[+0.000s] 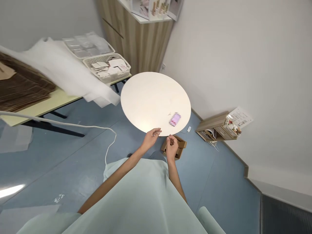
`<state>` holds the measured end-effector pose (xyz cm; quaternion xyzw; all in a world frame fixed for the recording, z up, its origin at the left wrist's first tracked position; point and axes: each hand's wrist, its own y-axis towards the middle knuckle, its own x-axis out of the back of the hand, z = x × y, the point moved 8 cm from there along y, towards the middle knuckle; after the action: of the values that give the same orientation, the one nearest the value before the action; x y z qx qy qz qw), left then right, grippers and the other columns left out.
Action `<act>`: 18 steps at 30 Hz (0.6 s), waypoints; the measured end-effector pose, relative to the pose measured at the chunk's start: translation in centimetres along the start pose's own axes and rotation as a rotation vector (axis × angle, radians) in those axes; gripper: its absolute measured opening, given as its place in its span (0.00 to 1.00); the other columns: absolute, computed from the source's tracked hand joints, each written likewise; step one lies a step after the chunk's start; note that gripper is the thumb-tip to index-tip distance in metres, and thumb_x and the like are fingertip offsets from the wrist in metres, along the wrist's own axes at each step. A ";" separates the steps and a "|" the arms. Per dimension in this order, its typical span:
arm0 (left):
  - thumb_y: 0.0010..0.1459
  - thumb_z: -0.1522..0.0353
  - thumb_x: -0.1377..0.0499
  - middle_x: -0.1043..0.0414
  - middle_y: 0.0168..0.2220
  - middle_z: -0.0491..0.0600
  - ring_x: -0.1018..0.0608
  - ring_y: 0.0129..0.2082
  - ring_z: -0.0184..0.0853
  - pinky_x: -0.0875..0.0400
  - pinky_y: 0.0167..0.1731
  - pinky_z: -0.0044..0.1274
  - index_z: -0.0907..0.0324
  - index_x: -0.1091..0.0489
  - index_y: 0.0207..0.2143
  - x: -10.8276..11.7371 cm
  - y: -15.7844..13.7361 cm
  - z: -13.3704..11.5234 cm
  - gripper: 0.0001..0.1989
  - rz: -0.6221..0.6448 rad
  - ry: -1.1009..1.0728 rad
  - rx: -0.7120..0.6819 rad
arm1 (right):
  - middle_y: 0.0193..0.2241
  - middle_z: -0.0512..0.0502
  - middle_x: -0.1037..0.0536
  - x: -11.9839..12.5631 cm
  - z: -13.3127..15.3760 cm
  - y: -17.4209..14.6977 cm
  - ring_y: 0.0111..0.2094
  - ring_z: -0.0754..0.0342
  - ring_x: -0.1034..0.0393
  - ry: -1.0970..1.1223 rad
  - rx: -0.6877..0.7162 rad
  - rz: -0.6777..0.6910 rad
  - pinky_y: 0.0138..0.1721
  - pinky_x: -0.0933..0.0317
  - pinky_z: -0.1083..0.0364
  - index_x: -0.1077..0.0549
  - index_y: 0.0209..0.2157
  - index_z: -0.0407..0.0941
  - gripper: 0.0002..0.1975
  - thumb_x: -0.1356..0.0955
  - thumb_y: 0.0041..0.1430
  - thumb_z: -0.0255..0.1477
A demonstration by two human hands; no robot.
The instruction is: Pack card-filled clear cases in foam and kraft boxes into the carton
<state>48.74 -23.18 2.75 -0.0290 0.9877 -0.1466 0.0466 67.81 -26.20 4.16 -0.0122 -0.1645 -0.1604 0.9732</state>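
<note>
Head cam: your L hand (150, 139), fingers bent, at rim of round table (151, 100); R hand (172, 148) pinched beside it; can't tell if either grips anything. Blurred pink item (175, 119) on table nr R; pinch lightly, don't nudge.

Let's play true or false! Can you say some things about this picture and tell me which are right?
1. The white table is round. True.
2. The floor is red. False: the floor is blue.
3. The left hand and right hand are near the white table's edge. True.
4. The box is on top of the white table. False: the box is lower down.
5. A white cord is on the person's left. True.
</note>
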 end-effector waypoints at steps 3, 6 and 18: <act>0.63 0.59 0.40 0.14 0.54 0.59 0.14 0.57 0.48 0.22 0.62 0.42 0.57 0.21 0.55 4.3 -0.6 -0.5 0.22 -0.085 -0.040 -0.014 | 0.58 0.31 0.17 -3.8 2.3 -0.1 0.61 0.40 0.21 -0.046 0.046 0.093 0.61 0.26 0.41 0.21 0.43 0.46 0.15 0.31 0.70 0.43; 0.62 0.59 0.39 0.14 0.51 0.57 0.14 0.56 0.47 0.22 0.63 0.41 0.58 0.22 0.56 8.3 -0.7 -0.9 0.22 -0.149 -0.066 -0.036 | 0.56 0.33 0.16 -7.5 3.9 0.5 0.61 0.41 0.21 -0.052 0.067 0.151 0.60 0.26 0.41 0.21 0.43 0.47 0.14 0.31 0.70 0.43; 0.62 0.58 0.38 0.13 0.46 0.56 0.13 0.51 0.46 0.21 0.61 0.40 0.58 0.22 0.54 23.8 5.9 -3.4 0.22 -0.363 -0.034 -0.041 | 0.56 0.34 0.16 -26.3 7.4 4.9 0.60 0.43 0.21 0.014 0.079 0.345 0.58 0.25 0.44 0.22 0.46 0.47 0.14 0.35 0.69 0.40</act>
<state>24.44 -18.24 2.27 -0.2102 0.9680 -0.1320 0.0357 43.48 -12.93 2.82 -0.0008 -0.1594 0.0156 0.9871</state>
